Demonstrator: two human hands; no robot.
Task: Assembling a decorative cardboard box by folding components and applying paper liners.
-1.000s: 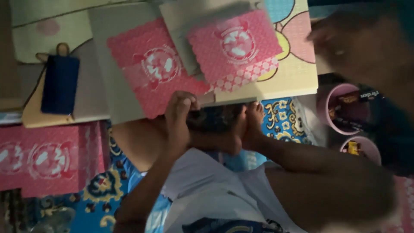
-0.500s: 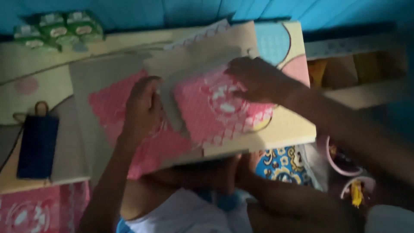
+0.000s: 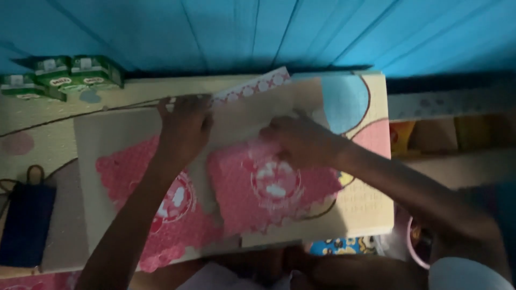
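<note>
Head view: your left hand (image 3: 185, 126) lies flat, fingers spread, pressing on the upper edge of the left pink sheet (image 3: 156, 209), gripping nothing. Your right hand (image 3: 298, 140) rests palm-down, fingers loosely curled, on the top of the right pink sheet (image 3: 269, 193); whether it pinches the paper I cannot tell. Both sheets lie side by side on grey card (image 3: 107, 139) on the bench (image 3: 371, 96), the right one overlapping the left card's edge. A patterned strip (image 3: 252, 87) sticks out behind your hands. To judge by this, both sheets are placed and being smoothed; the left one's lower corner still overhangs the near edge. Farther out, green cartons (image 3: 70, 75) stand at the back left and a dark blue bag (image 3: 27, 223) lies at the left.
</note>
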